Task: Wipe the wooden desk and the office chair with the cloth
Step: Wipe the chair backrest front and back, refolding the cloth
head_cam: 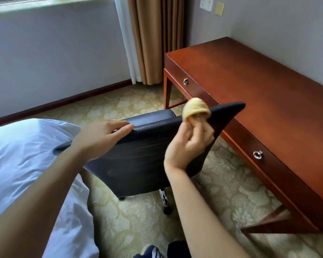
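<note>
In a carpeted room beside the wooden desk (259,94), the flat left hand (101,138) steadies the office chair (147,146) while the right hand (189,142) grips the cloth (196,108) on its top edge, likely needing strokes along the backrest next.

pale grey walls (54,53) are lit by daylight from a window (45,1) at upper left. a brown curtain (153,40) and a white sheer (124,40) are hung in the corner. the floor is covered by patterned beige carpet (138,229). a white-sheeted bed (17,155) is seen at left.
</note>
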`<state>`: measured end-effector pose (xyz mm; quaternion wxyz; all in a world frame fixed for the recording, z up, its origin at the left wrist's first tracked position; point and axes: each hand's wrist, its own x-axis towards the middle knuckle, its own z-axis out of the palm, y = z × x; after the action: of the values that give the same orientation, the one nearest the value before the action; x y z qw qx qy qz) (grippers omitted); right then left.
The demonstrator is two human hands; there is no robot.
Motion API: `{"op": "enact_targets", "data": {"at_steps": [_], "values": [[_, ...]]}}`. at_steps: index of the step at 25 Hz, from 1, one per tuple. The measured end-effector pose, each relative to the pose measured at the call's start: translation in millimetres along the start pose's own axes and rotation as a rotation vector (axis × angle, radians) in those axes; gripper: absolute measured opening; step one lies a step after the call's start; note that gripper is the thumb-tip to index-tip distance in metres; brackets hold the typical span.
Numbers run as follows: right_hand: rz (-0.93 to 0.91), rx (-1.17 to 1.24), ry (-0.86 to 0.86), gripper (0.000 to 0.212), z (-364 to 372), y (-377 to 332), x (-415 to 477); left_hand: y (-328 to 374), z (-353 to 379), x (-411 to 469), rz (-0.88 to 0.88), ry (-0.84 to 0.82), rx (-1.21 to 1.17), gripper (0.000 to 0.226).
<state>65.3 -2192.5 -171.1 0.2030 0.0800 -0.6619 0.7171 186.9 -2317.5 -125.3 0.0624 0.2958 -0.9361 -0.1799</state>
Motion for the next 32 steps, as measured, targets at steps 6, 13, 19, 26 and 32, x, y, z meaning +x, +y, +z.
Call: {"op": "enact_targets", "data": {"at_steps": [6,13,19,26,32], "values": [[-0.528,-0.08,-0.44,0.019,-8.1,-12.3,-30.9,-6.4,4.2,-6.4,0.059,0.114,0.094,0.068],[-0.415,0.104,-0.834,0.016,-40.7,-28.3,-31.4,2.2,18.8,-31.3,0.143,0.71,-0.276,0.025],[-0.038,0.151,-1.076,0.023,-46.9,-53.4,-10.6,56.9,71.0,-88.8,0.032,0.741,-0.777,0.039],[-0.1,0.153,-1.671,0.021,-50.9,-64.4,12.9,57.1,65.8,-109.5,-0.261,0.939,-1.121,0.039],[-0.896,-0.375,-1.352,0.042,-25.8,-40.2,85.8,6.3,57.1,-74.3,-0.815,1.421,-1.098,0.032]]}}
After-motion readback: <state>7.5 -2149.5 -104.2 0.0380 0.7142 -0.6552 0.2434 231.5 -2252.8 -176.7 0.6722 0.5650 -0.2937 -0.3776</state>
